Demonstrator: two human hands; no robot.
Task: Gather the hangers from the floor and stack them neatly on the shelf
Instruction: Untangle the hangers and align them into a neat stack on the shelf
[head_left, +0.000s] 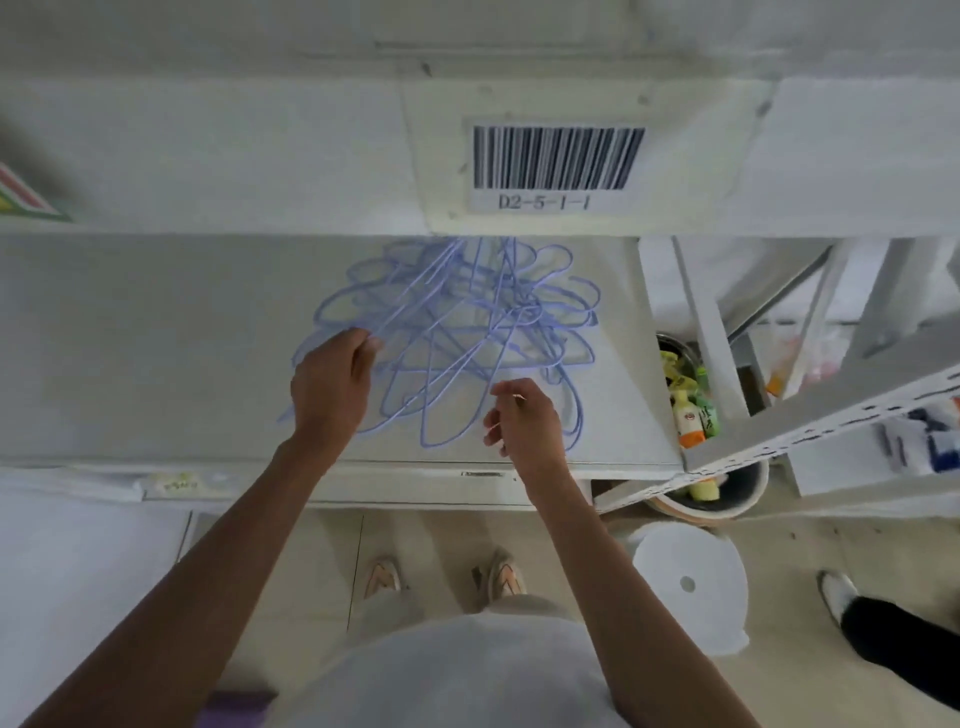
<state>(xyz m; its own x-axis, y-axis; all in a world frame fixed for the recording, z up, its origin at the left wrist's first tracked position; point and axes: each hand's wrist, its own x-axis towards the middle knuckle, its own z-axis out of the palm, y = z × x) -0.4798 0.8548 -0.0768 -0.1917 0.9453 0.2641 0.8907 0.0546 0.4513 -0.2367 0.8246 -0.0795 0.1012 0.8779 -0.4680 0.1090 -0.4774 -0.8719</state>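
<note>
Blue hangers (457, 332) tangle, tops hidden behind shelf (208, 156).

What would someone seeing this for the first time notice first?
A tangled heap of blue wire hangers on the white shelf at centre draws the eye, with the left hand gripping wires at its left edge and the right hand loosely curled at its near side. Just above, a large barcode label reading D2-5-1-1 sits on the upper shelf's front edge.
</note>
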